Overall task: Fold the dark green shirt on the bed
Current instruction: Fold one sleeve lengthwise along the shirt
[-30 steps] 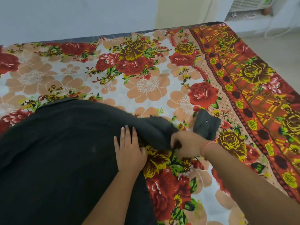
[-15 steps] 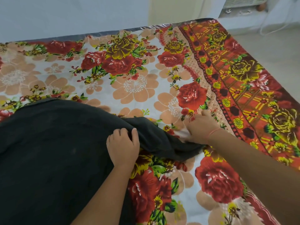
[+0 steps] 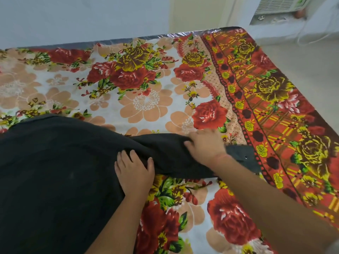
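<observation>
The dark green shirt (image 3: 55,171), almost black here, lies spread over the near left of the bed (image 3: 146,105). One sleeve (image 3: 170,153) stretches out to the right, and its buttoned cuff (image 3: 244,158) lies flat on the sheet's red border. My left hand (image 3: 134,173) rests on the shirt where the sleeve joins the body, its fingers curled into the cloth. My right hand (image 3: 205,145) lies palm down on the sleeve near the cuff with its fingers spread. My right forearm hides part of the sleeve's end.
The floral sheet is bare beyond the shirt and to its right. The bed's far edge meets a pale wall (image 3: 82,17). Beyond the bed's right edge there is floor (image 3: 302,57), and a white unit (image 3: 278,6) with a cable stands at the far right.
My right hand has let go of the lifted cuff, which now lies flat out to the right. That hand now presses flat on the sleeve. My left hand's fingers have curled into the cloth.
</observation>
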